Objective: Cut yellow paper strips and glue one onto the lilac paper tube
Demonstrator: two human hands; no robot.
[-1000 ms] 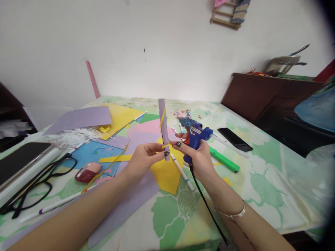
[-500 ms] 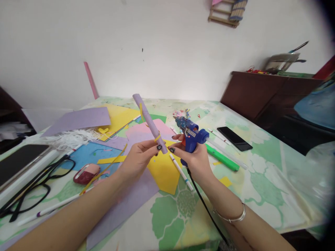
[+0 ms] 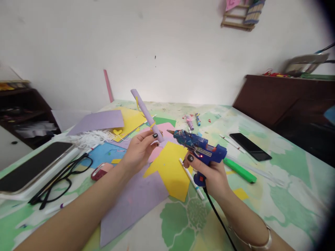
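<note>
A rolled tube of purple paper (image 3: pixel 146 112) is pinched near its lower end by my left hand (image 3: pixel 140 148). It leans up to the left, with a thin yellow paper strip (image 3: pixel 137 103) wound about it. My right hand (image 3: pixel 213 176) grips a blue hot glue gun (image 3: pixel 200 144) by its handle. The gun's nozzle points left, close to the tube's lower end but apart from it. A small light glows on its side, and a clear glue stick (image 3: pixel 258 169) sticks out at the back. Below lie yellow paper (image 3: pixel 171 169) and purple paper (image 3: pixel 133 202).
To the left are eyeglasses (image 3: pixel 61 177), a tablet-like device (image 3: pixel 34 167), a pink case (image 3: pixel 101 170) and white string (image 3: pixel 90 138). On the right lie a black phone (image 3: pixel 250 146) and a green cutter or marker (image 3: pixel 240 170). A black cord (image 3: pixel 217 212) trails from the gun.
The glue gun has moved right and nearer to me, apart from my left hand, and its side shows more fully. The view has turned slightly left. The tube stays in my left hand.
</note>
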